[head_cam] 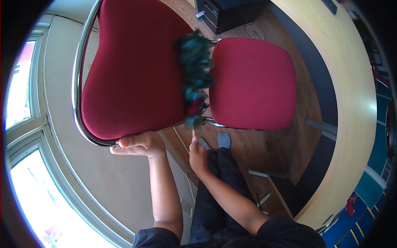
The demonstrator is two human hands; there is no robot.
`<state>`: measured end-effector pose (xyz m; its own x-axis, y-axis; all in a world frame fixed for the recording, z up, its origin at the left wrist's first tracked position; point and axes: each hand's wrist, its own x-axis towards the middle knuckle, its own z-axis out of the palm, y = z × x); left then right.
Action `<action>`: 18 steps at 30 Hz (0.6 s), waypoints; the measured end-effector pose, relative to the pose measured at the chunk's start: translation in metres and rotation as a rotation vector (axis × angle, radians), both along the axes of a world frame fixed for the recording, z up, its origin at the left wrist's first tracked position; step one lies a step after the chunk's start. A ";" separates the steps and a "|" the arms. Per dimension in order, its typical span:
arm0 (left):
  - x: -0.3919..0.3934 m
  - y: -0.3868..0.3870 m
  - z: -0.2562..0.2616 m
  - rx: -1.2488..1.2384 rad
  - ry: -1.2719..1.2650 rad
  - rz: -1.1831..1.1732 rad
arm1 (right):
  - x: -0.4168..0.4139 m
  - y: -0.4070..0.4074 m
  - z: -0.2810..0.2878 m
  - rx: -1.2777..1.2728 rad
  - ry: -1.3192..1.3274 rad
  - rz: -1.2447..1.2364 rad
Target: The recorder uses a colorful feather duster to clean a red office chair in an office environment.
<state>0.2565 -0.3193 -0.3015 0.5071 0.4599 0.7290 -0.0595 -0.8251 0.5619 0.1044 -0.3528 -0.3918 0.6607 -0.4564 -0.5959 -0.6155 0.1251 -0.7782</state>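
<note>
A chair with a red fabric backrest (139, 68) and a red seat (254, 83) stands before me. A chrome tube frame (75, 90) runs round the backrest. My left hand (141, 144) grips the near side edge of the backrest, thumb on top. In my right hand (198, 155) is the thin handle of a feather duster (197, 74), its dark bluish-green feathers blurred and a red patch near the handle. The feathers lie across the gap between backrest and seat. Whether they touch the fabric I cannot tell.
A curved light-wood desk (353, 93) with dark panels lines the right side. A black cabinet (238, 14) stands at the far end. Windows (34, 192) and a pale wall (102, 183) are on the left. My socked feet (224, 140) stand on the wood floor (248, 148).
</note>
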 end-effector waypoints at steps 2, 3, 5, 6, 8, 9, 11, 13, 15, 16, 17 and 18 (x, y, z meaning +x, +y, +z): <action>0.000 0.000 0.000 -0.037 0.010 -0.094 | 0.026 -0.013 0.000 -0.094 0.042 -0.058; 0.000 0.000 0.000 -0.041 0.003 -0.093 | 0.041 -0.020 0.003 -0.195 -0.086 -0.115; -0.001 0.002 0.000 -0.027 -0.001 -0.092 | 0.077 -0.031 0.025 -0.381 -0.350 -0.170; 0.000 0.001 0.001 -0.030 -0.003 -0.093 | 0.094 -0.040 0.036 -0.476 -0.484 -0.171; 0.001 -0.006 0.005 -0.015 -0.019 -0.094 | 0.122 -0.060 0.034 -0.465 -0.535 -0.097; 0.001 -0.004 0.005 -0.012 -0.022 -0.094 | 0.135 -0.067 0.028 -0.462 -0.538 -0.098; 0.000 -0.005 0.002 -0.006 -0.006 -0.065 | 0.157 -0.084 0.016 -0.413 -0.365 -0.184; -0.001 0.001 -0.003 -0.010 -0.015 -0.074 | 0.167 -0.100 0.026 -0.243 -0.298 -0.205; 0.000 0.005 -0.005 -0.015 -0.021 -0.080 | 0.161 -0.105 0.050 -0.208 -0.307 -0.194; -0.001 0.003 -0.004 -0.065 -0.015 -0.065 | 0.154 -0.108 0.059 -0.127 -0.487 -0.070; -0.002 0.003 -0.004 -0.115 -0.007 -0.050 | 0.148 -0.107 0.063 -0.043 -0.664 0.056; -0.003 0.001 -0.001 -0.122 -0.007 -0.050 | 0.142 -0.105 0.064 0.081 -0.664 0.146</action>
<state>0.2538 -0.3186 -0.3025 0.5272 0.5193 0.6726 -0.1031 -0.7466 0.6573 0.2460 -0.4577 -0.3276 0.9495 -0.3055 -0.0717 -0.0260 0.1510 -0.9882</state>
